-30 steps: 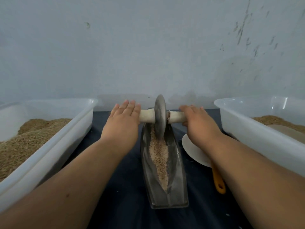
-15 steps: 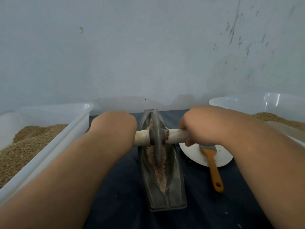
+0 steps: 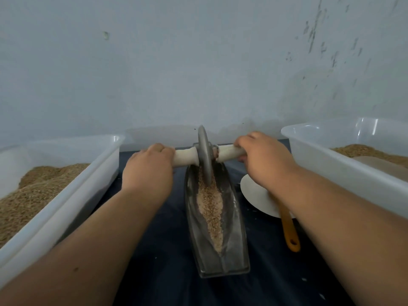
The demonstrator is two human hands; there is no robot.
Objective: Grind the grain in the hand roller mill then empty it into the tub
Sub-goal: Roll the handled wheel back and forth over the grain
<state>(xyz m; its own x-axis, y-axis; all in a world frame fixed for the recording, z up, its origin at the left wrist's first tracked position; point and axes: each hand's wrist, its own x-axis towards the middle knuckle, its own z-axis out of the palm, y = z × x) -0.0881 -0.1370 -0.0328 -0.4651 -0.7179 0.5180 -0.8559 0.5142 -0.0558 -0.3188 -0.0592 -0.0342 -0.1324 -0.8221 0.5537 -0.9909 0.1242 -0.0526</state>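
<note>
Gripping the axle [image 3: 185, 156], our left hand [image 3: 150, 168] and right hand [image 3: 262, 160] flank the wheel [image 3: 204, 151], fingertips hidden. Our right arm [image 3: 331, 208] covers half the brush [image 3: 290, 230].

Pale grey-blue plastered wall [image 3: 198, 74] filling whole upper frame, evenly lit by soft, dim light. Dark scuff streaks [image 3: 315, 29] at upper right, faint rounded stain [image 3: 309, 96] right of centre, small chipped spot [image 3: 106, 35] at upper left. Dark navy work surface [image 3: 159, 272] along bottom centre, few white specks [image 3: 304, 279] at lower right.
</note>
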